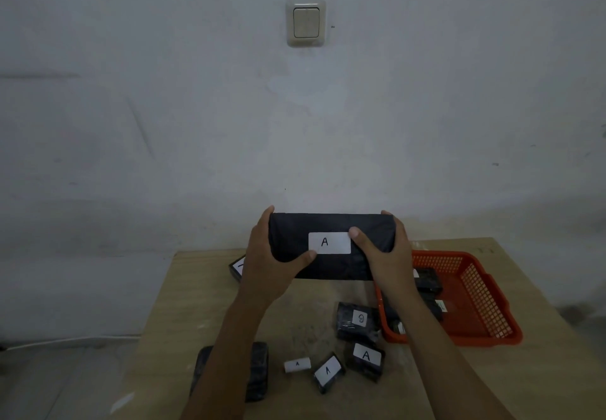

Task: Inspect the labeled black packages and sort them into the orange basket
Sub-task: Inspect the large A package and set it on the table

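I hold a large black package (331, 264) up over the table, its white label marked "A" facing me. My left hand (272, 262) grips its left end and my right hand (383, 255) grips its right end, thumb beside the label. The orange basket (475, 301) sits on the table to the right and holds a few black packages (426, 280). Several smaller black packages lie on the table below: one with a "B"-like label (355, 319), one marked "A" (365, 359), another "A" (328, 372) and a small white-labelled piece (297, 364).
A larger black package (257, 373) lies at the front left, partly behind my left forearm. Another labelled package (236, 268) peeks out behind my left hand. The wooden table (183, 305) stands against a pale wall with a light switch (306, 22).
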